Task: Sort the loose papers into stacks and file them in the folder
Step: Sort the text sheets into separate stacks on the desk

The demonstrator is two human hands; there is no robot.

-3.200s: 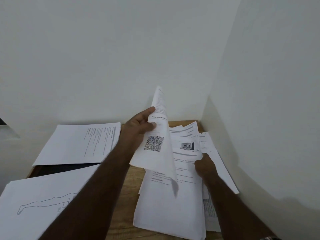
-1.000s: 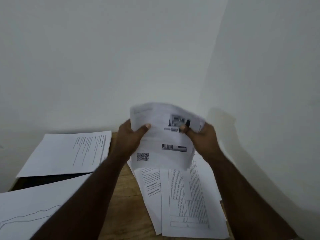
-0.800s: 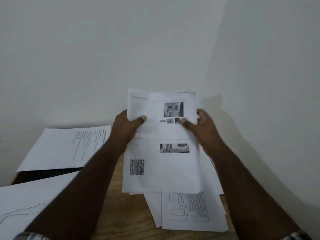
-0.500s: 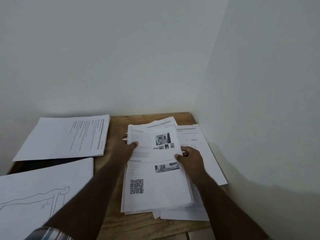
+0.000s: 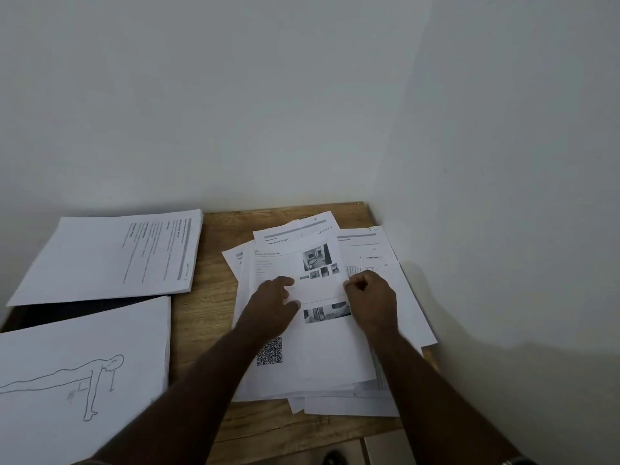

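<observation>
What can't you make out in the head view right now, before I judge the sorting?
- Folder: only a dark strip shows between two paper stacks; the rest is covered.
- Drawing stack: cut off by the left and bottom edges.
- Text on the top sheet of the right pile: too small to read.
- Lower sheets of that pile: covered by the top sheet, left hand and right hand.
- Right hand's fingertips: curled under, grip unclear.
</observation>
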